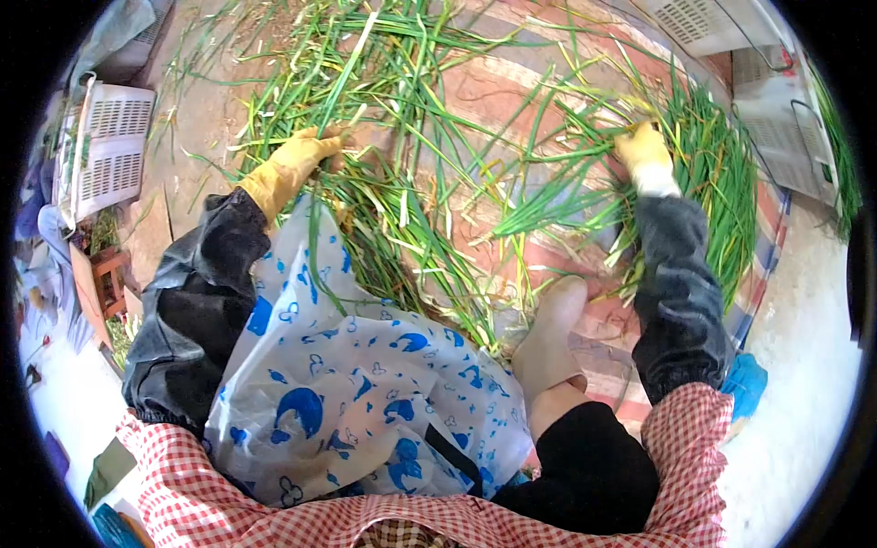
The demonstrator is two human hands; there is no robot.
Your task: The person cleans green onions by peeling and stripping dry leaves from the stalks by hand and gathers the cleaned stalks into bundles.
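Observation:
Long green stalks with pale ends (402, 82) lie scattered over a striped mat (484, 87). My left hand (297, 164), in a yellow glove, is at the left edge of the stalks with its fingers partly bent; what lies under them is unclear. My right hand (645, 151), also gloved in yellow, has its fingers closed around some green stalks (585, 137), whose leaves spread to the left. Just right of this hand is a thick pile of green stalks (717, 173). A white plastic sheet with blue prints (365, 393) covers my lap.
White plastic crates stand at the left (114, 142) and upper right (776, 119). A small brown wooden stool (110, 279) is at the left. My boot (553, 329) rests on the mat. Someone in blue-grey clothing (59, 265) is partly visible at the far left.

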